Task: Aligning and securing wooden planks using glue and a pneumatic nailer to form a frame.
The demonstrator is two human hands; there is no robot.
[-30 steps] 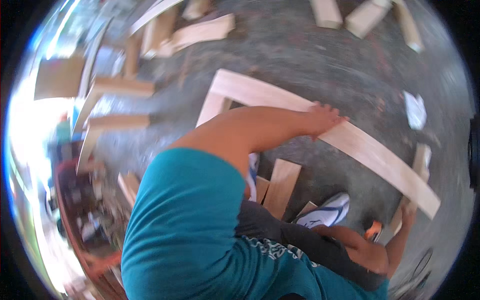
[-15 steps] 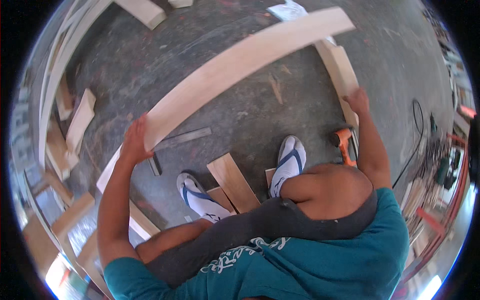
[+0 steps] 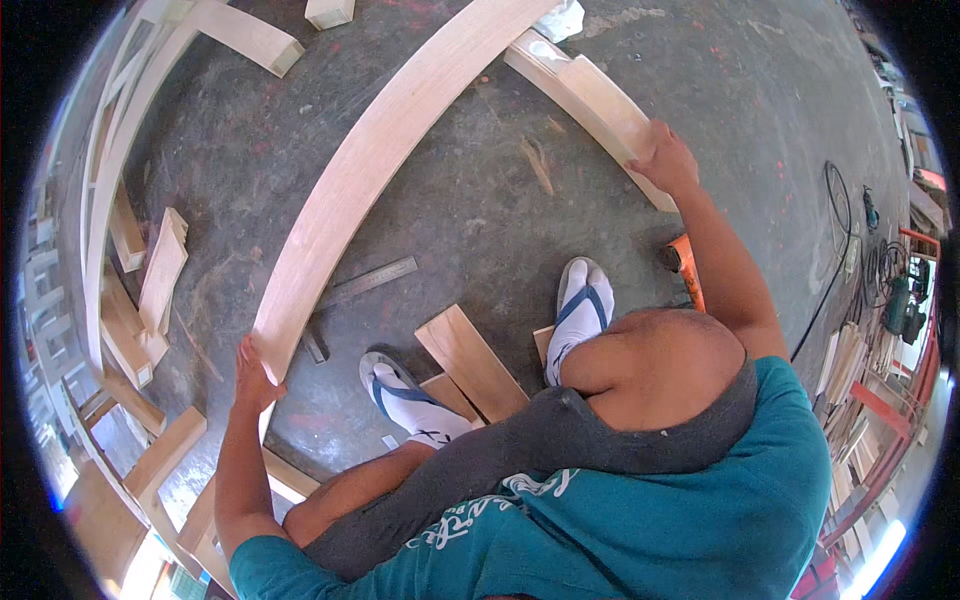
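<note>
A long pale wooden board (image 3: 365, 160) runs from the lower left up to the top of the view. My left hand (image 3: 258, 375) is closed around its near end. My right hand (image 3: 664, 160) grips a shorter wooden piece (image 3: 590, 105), whose notched far end lies against or just under the board near the top. White plastic (image 3: 562, 20) shows beside that joint. An orange power tool (image 3: 686, 270) rests on the floor by my right knee, partly hidden by my arm. Below the board lies a metal square (image 3: 350, 285).
Two short boards (image 3: 470, 360) lie between my feet. Several wood offcuts (image 3: 160, 270) and frame pieces crowd the left side. A black cable (image 3: 835, 250), a green power tool (image 3: 900, 315) and stacked wood strips (image 3: 845, 365) are at the right.
The long board has swung to a steeper angle, its far end moving left and up. My left hand has come down toward me, while my right has shifted left and up with the shorter piece.
</note>
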